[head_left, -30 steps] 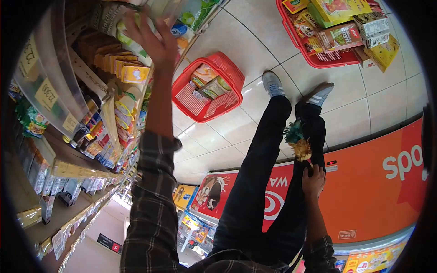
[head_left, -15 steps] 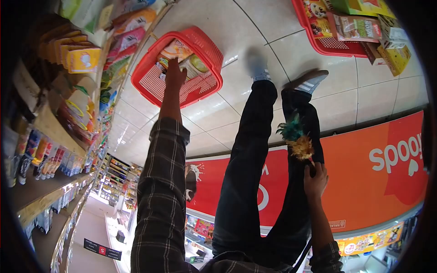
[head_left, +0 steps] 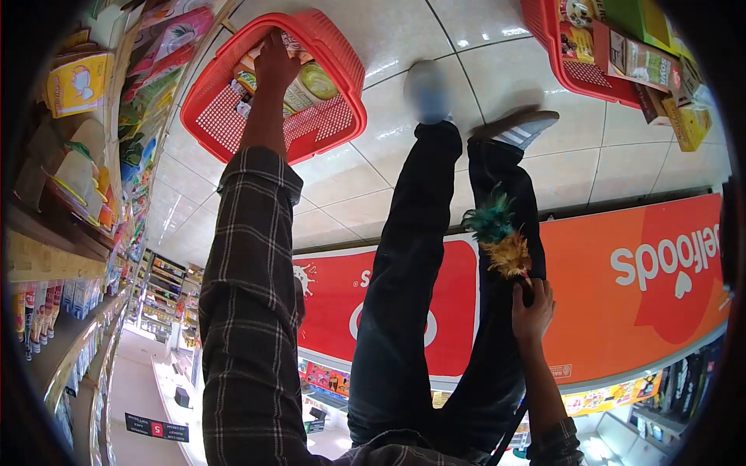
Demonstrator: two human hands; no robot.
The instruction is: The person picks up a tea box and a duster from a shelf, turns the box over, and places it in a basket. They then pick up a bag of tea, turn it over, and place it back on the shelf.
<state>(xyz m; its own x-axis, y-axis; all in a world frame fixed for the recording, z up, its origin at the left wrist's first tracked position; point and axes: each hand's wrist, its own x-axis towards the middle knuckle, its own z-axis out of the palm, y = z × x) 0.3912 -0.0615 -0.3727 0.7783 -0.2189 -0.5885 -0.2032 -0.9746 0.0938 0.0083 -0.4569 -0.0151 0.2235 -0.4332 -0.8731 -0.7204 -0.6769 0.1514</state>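
My left hand [head_left: 273,64] reaches down into a red plastic basket [head_left: 348,58]; its fingers are curled at the far side, and what they grip is hidden. Inside the basket lie several packets, among them a pack with a round pale-green picture [head_left: 317,81]. My right hand [head_left: 535,312] is closed around the handle of a feather duster [head_left: 507,252]. Its green and tan feathers point away from me, in front of my right trouser leg.
Another red basket [head_left: 553,54], full of boxes and packets, is at the upper right. Stocked shelves [head_left: 66,268] run along the left. A red and orange freezer front [head_left: 590,311] spans the area behind my legs. My left foot [head_left: 427,93] is blurred on the tiled floor [head_left: 350,179].
My left hand has shifted toward the basket's far side. The basket appears larger and farther up and left in view. My right hand still holds the feather duster.
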